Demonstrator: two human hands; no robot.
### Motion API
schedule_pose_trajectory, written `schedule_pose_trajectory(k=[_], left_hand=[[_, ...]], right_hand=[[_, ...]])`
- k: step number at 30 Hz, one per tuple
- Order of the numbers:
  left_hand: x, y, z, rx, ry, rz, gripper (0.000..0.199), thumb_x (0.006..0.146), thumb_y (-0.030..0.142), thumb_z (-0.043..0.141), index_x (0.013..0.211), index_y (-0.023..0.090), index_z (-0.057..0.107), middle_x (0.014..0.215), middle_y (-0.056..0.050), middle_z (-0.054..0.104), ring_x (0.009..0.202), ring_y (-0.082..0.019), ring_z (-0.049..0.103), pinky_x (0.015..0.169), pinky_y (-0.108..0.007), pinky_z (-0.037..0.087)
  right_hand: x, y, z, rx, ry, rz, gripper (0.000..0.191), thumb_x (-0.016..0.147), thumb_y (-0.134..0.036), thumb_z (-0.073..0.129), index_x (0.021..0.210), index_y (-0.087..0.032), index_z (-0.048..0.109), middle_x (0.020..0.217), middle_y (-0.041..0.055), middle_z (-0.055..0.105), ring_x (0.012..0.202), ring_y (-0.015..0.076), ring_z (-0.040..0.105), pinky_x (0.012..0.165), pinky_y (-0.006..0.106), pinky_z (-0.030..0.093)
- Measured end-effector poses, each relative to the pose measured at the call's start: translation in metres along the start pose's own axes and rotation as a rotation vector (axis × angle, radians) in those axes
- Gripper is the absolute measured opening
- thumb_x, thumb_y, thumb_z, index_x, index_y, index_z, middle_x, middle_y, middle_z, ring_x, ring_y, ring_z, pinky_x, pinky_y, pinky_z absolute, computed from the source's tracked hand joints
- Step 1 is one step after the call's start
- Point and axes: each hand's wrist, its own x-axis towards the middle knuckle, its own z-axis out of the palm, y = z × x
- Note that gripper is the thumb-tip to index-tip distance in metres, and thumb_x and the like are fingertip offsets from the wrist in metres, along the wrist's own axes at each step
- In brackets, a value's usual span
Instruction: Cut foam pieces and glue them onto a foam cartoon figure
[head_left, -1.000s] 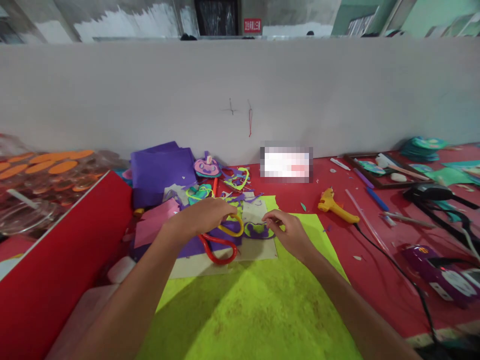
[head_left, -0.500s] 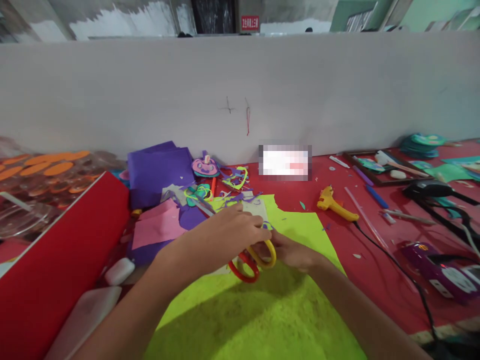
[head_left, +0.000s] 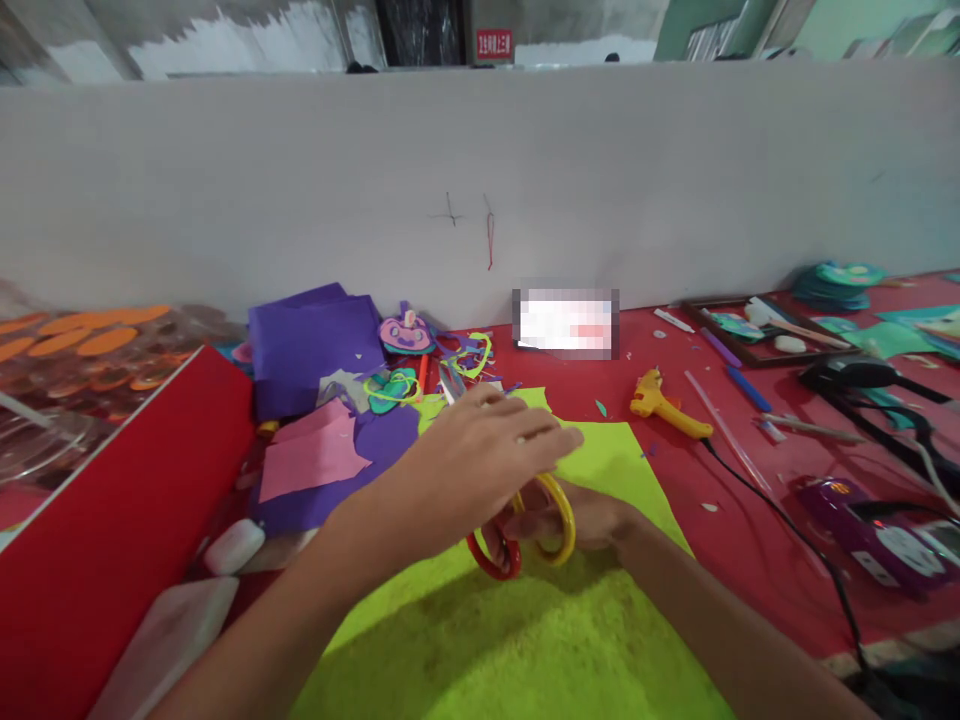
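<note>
A pair of scissors (head_left: 559, 550) with one red and one yellow handle loop is between my two hands. Its blades poke out past the far side of my left hand (head_left: 487, 450), pointing away from me. That hand lies over the middle of the scissors, back upward, fingers stretched to the right; its thumb is hidden. From the right, my right hand (head_left: 592, 518) reaches in beneath it, with a digit through the yellow loop toward the red one. Under both hands spreads a large yellow-green sheet (head_left: 510, 640). Whether a small piece sits between the hands is hidden.
Purple sheets (head_left: 315, 345) and a pink sheet (head_left: 307, 460) lie left, near a red panel (head_left: 135, 530). Beyond my hands are cut scraps (head_left: 472, 355) and a pink cut-out (head_left: 405, 335). A corded yellow glue gun (head_left: 667, 408) and a purple device (head_left: 877, 535) lie right.
The scissors have swung, their blades turning more directly away from me and the loops shifting slightly right. My left fingers have straightened. A right-hand digit now passes through the yellow loop.
</note>
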Motion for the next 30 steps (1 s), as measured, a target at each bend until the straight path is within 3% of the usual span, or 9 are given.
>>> schedule_pose_trajectory(k=[5,9,12,13,15,19,21,25,30], left_hand=[[-0.002,-0.014,-0.002,-0.167,0.516,-0.301,0.016,0.105,0.020,0.054,0.108,0.021,0.069,0.092,0.000,0.076,0.083,-0.013,0.070,0.077,-0.025,0.050],[-0.004,-0.027,0.012,-0.251,0.797,-0.480,0.016,0.105,0.023,0.053,0.104,0.021,0.070,0.077,0.002,0.068,0.063,-0.009,0.058,0.061,-0.022,0.044],[-0.010,-0.047,0.038,-0.240,0.927,-0.576,0.019,0.105,0.025,0.050,0.100,0.020,0.068,0.072,0.003,0.062,0.057,-0.009,0.049,0.057,-0.023,0.040],[-0.013,-0.055,0.049,-0.234,0.902,-0.593,0.020,0.105,0.026,0.050,0.099,0.019,0.068,0.070,0.003,0.061,0.056,-0.009,0.048,0.055,-0.023,0.038],[-0.021,-0.071,0.072,-0.228,0.716,-0.593,0.022,0.105,0.027,0.049,0.100,0.019,0.068,0.077,0.000,0.068,0.061,-0.011,0.056,0.059,-0.024,0.042],[-0.035,-0.091,0.112,-0.148,0.219,-0.399,0.029,0.106,0.032,0.048,0.110,0.020,0.074,0.108,-0.007,0.079,0.101,-0.022,0.070,0.092,-0.038,0.051],[-0.039,-0.095,0.124,-0.106,0.090,-0.361,0.031,0.106,0.036,0.049,0.116,0.023,0.075,0.121,-0.006,0.077,0.116,-0.025,0.067,0.106,-0.045,0.045],[-0.043,-0.097,0.135,-0.014,0.042,-0.461,0.034,0.107,0.037,0.046,0.130,0.029,0.069,0.138,-0.004,0.070,0.131,-0.025,0.060,0.121,-0.054,0.031],[-0.046,-0.103,0.139,0.076,0.129,-0.661,0.038,0.106,0.032,0.047,0.137,0.021,0.065,0.143,-0.011,0.066,0.134,-0.028,0.058,0.118,-0.051,0.038]], right_hand=[[0.006,-0.002,0.003,0.235,0.046,-0.008,0.036,0.080,-0.045,0.085,0.086,-0.018,0.062,0.074,-0.0009,0.064,0.064,0.0121,0.059,0.061,0.024,0.047],[0.007,0.001,0.002,0.200,0.201,-0.135,0.038,0.084,-0.048,0.083,0.083,-0.020,0.057,0.060,-0.0060,0.054,0.051,0.0083,0.046,0.049,0.022,0.035],[0.006,0.003,-0.006,0.162,0.280,-0.178,0.040,0.084,-0.052,0.082,0.088,-0.020,0.058,0.057,-0.0068,0.053,0.046,0.0084,0.045,0.046,0.022,0.033],[0.006,0.005,-0.010,0.152,0.304,-0.190,0.040,0.085,-0.053,0.081,0.089,-0.020,0.058,0.056,-0.0070,0.053,0.045,0.0086,0.044,0.045,0.022,0.033],[0.004,0.007,-0.020,0.144,0.369,-0.241,0.042,0.084,-0.055,0.081,0.089,-0.021,0.058,0.053,-0.0081,0.051,0.043,0.0084,0.043,0.043,0.022,0.033],[0.000,0.007,-0.034,0.125,0.479,-0.307,0.048,0.084,-0.066,0.077,0.085,-0.022,0.058,0.052,-0.0086,0.046,0.041,0.0079,0.040,0.041,0.022,0.032],[-0.001,0.003,-0.036,0.138,0.519,-0.299,0.052,0.082,-0.072,0.075,0.086,-0.023,0.059,0.052,-0.0089,0.043,0.040,0.0078,0.039,0.040,0.022,0.031],[-0.002,-0.005,-0.033,0.165,0.550,-0.283,0.060,0.080,-0.082,0.068,0.086,-0.022,0.060,0.054,-0.0080,0.043,0.042,0.0084,0.040,0.042,0.022,0.032],[-0.001,-0.005,-0.032,0.171,0.513,-0.222,0.066,0.081,-0.088,0.059,0.085,-0.022,0.061,0.051,-0.0078,0.041,0.039,0.0084,0.037,0.039,0.022,0.027]])
